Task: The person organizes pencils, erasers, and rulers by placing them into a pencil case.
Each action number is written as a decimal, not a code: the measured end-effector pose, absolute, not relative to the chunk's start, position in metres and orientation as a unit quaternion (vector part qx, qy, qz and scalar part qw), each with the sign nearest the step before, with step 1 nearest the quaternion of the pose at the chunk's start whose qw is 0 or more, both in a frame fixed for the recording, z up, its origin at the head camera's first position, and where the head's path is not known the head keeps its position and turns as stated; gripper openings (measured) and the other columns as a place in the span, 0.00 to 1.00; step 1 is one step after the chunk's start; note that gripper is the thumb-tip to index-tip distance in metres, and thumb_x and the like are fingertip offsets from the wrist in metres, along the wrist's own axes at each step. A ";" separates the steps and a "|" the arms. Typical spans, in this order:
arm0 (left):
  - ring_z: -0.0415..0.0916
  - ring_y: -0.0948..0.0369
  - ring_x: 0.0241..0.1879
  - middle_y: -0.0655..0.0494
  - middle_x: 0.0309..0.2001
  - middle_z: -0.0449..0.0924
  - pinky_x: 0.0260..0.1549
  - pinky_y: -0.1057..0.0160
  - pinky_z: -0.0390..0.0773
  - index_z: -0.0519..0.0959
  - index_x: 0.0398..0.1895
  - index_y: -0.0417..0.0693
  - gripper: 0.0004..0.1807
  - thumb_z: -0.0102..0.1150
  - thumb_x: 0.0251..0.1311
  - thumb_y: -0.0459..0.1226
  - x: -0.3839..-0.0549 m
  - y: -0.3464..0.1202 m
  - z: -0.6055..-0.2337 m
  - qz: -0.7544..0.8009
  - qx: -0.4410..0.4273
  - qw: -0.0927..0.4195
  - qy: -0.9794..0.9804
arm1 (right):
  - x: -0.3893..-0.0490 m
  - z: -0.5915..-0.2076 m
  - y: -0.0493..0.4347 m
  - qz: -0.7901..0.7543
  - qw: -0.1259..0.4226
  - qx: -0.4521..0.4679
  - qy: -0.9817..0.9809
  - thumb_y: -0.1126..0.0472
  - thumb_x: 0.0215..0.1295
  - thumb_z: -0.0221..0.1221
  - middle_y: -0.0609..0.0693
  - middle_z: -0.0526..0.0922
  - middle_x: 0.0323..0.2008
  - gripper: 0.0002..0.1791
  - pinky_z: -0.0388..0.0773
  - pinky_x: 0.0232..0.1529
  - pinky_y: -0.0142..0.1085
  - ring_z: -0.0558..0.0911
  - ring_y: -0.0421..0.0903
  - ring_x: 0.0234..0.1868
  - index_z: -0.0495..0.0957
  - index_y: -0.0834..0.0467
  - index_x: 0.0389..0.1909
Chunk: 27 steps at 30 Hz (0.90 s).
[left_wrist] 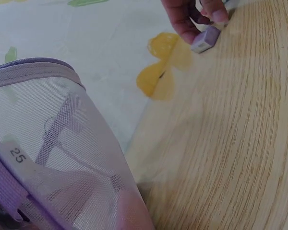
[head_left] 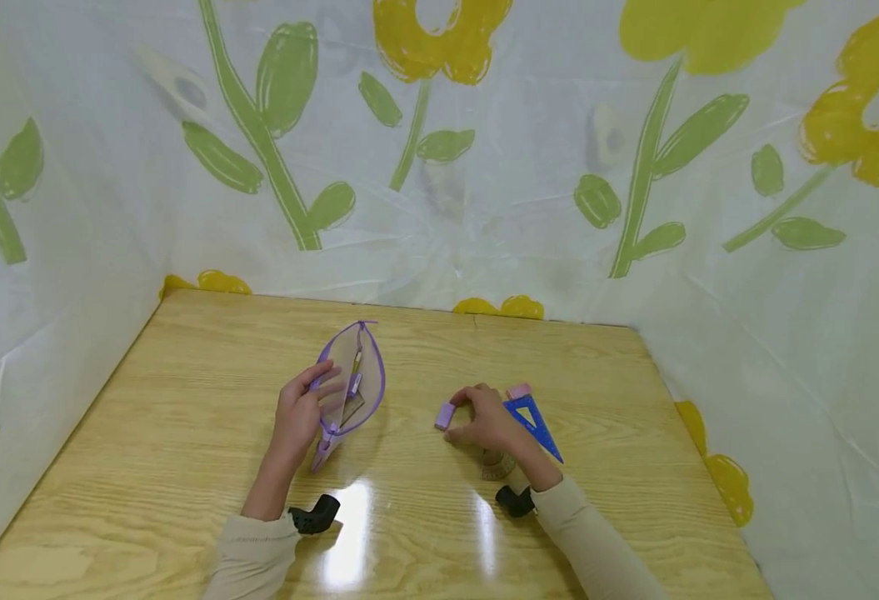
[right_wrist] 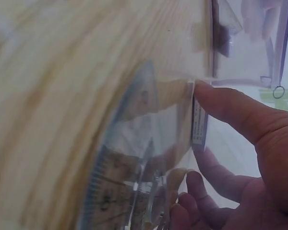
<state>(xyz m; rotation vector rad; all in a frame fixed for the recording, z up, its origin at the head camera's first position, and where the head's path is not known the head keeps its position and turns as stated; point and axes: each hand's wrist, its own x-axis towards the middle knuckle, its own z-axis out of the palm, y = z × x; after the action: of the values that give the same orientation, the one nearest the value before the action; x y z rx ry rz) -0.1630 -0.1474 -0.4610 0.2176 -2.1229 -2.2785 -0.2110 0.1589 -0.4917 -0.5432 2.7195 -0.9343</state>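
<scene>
My left hand (head_left: 300, 412) holds a mesh pencil case (head_left: 379, 392) with purple trim by its side, its mouth spread wide. Inside the case lie a yellow pencil (head_left: 357, 362), a small purple-and-white piece (head_left: 354, 384) and a flat see-through piece. In the left wrist view the mesh case (left_wrist: 48, 110) fills the left side, with fingers dimly visible through it. To the right, my right hand (head_left: 487, 421) pinches a purple eraser (head_left: 445, 416) between thumb and fingers, at or just above the tabletop. The right wrist view shows the eraser's printed label (right_wrist: 198, 124).
A clear protractor (head_left: 497, 467) lies beneath my right wrist. Beside that hand are a blue set square (head_left: 535, 425) and a pink block (head_left: 518, 390). Flower-printed white sheeting (head_left: 439, 242) walls the wooden table (head_left: 184, 433) at the back and both sides.
</scene>
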 end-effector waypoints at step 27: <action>0.76 0.49 0.62 0.35 0.70 0.68 0.57 0.65 0.83 0.61 0.74 0.32 0.28 0.29 0.72 0.25 -0.160 -0.146 -0.459 -0.731 0.071 0.011 -0.679 | -0.207 -0.491 0.152 -0.306 0.106 -0.165 0.932 0.53 0.51 0.78 0.55 0.76 0.49 0.27 0.76 0.53 0.49 0.71 0.55 0.51 0.81 0.59 0.49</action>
<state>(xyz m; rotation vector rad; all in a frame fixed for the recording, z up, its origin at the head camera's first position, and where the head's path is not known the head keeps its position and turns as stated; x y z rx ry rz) -0.1605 -0.1462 -0.4593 0.2208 -2.1183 -2.2788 -0.2071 0.1519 -0.4915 -0.4855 2.7444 -0.9005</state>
